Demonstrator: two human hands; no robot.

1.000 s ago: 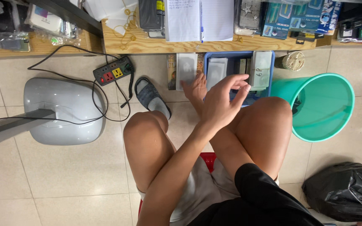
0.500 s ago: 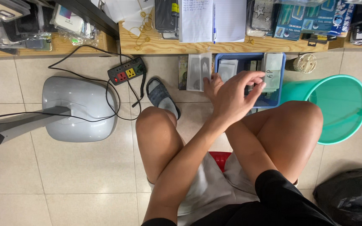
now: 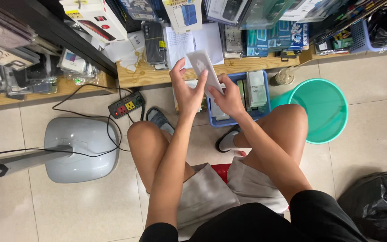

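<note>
A pale tiled floor (image 3: 372, 134) runs beneath a low wooden shelf (image 3: 148, 74) crowded with packaged phone accessories. At the far left a grey fan base (image 3: 79, 150) sits on the tiles, its black cable looping up to a power strip (image 3: 126, 105) just beside the shelf edge. Right of that, the seated person's left hand (image 3: 187, 89) and right hand (image 3: 229, 96) meet above the knees, both closed on a thin white packet (image 3: 202, 67), fingers pinching its lower half while its top tilts toward the shelf. What the packet contains is hard to tell from this angle. Directly below the hands lies a blue tray (image 3: 258, 112) of similar flat packets, and further right a teal bucket (image 3: 321, 110) stands against the knee, a black bag (image 3: 377, 204) beyond it. The packet looks loosely held; a slip could drop it past the tray onto the floor, or into the bucket.
</note>
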